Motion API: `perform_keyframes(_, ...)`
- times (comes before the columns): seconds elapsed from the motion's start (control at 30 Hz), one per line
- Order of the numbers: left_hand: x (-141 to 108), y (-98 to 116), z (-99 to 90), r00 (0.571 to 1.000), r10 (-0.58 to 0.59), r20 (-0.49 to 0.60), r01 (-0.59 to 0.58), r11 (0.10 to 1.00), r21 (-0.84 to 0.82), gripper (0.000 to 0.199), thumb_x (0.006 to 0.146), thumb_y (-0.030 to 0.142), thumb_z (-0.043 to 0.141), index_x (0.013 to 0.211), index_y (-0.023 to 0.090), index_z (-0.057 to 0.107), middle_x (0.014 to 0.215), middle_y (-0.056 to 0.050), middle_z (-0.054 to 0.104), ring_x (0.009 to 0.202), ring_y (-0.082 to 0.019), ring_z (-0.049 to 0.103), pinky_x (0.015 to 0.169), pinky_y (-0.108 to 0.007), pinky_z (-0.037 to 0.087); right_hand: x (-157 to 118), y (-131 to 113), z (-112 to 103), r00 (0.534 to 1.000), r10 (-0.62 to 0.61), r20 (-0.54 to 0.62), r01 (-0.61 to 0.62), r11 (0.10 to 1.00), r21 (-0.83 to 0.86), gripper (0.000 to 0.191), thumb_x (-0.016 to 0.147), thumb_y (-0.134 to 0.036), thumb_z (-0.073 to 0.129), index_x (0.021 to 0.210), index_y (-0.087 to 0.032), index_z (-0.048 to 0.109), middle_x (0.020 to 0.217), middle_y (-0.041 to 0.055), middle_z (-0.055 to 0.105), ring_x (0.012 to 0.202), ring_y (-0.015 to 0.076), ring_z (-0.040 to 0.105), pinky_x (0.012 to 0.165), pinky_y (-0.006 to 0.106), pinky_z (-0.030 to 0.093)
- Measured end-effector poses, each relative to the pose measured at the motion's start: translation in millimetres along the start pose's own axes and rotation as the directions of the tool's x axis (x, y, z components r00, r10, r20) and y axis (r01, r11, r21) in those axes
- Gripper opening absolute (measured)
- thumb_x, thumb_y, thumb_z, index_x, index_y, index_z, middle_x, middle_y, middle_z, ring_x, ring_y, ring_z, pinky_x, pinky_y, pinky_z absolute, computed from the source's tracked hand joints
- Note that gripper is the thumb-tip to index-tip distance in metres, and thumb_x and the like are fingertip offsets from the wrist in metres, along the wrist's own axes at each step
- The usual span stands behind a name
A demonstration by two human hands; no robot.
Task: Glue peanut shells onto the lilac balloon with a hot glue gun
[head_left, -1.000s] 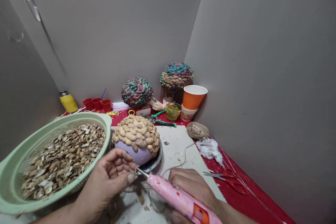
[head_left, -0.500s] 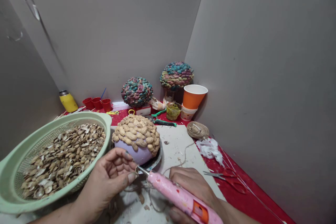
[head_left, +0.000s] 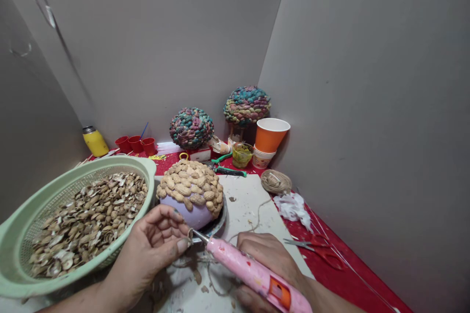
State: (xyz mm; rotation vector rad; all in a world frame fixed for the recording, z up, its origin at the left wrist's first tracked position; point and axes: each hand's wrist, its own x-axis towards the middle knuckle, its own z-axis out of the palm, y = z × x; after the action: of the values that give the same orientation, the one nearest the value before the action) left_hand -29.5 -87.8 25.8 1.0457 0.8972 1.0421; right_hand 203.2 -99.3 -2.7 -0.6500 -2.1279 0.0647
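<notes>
In the left hand [head_left: 147,252], a pinched shell [head_left: 190,235], probably light, brittle, best rim-held; right hand [head_left: 273,257] gripping glue gun [head_left: 244,270].

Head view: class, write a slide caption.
The right hand aims a pink glue gun at a small tan piece in the left hand, near a lilac ball topped with tan peanut shells.

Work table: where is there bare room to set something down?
Mostly bare: the board between the peanut-covered ball and twine coil, barring scraps and a strand; also red cloth nearer than the scissors. Crowded: the back, with red cups and multicolored balls.
</notes>
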Motion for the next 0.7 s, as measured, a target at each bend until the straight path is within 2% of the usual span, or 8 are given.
perform_keyframes(0.17,-0.7,0.0,-0.4,1.0,0.001,0.013,-0.001,1.0,-0.029,0.03,0.068,0.017,0.083,0.087,0.019,0.059,0.079,0.0,0.068,0.073,-0.011,0.062,0.069,-0.019,0.049,-2.8,-0.1,-0.2,0.999,0.022,0.05,-0.021,1.0,-0.011,0.045,0.1,-0.048,0.026,0.067,-0.022,0.04,0.052,-0.003,0.044,0.044,0.0115,0.042,0.045,0.026,0.032)
perform_keyframes(0.37,0.6,-1.7,-2.1,0.999,-0.015,0.037,0.016,0.999,-0.04,0.029,0.071,0.016,0.081,0.089,0.019,0.058,0.082,0.0,0.067,0.075,-0.01,0.061,0.072,-0.02,0.049,-2.8,0.5,0.7,1.0,0.0,0.011,0.001,0.999,-0.044,0.043,0.1,-0.047,0.028,0.066,-0.023,0.036,0.05,-0.0049,0.04,0.042,0.0108,0.037,0.042,0.026,0.029)
perform_keyframes(0.7,0.5,-2.2,-3.0,0.999,-0.005,0.05,0.007,0.999,-0.041,0.03,0.073,0.016,0.08,0.091,0.02,0.057,0.083,0.001,0.066,0.076,-0.009,0.06,0.071,-0.018,0.048,-1.3,1.1,2.8,1.0,-0.012,0.015,0.012,1.0,-0.007,0.042,0.101,-0.05,0.026,0.07,-0.023,0.036,0.053,-0.0054,0.041,0.044,0.0102,0.04,0.045,0.026,0.029)
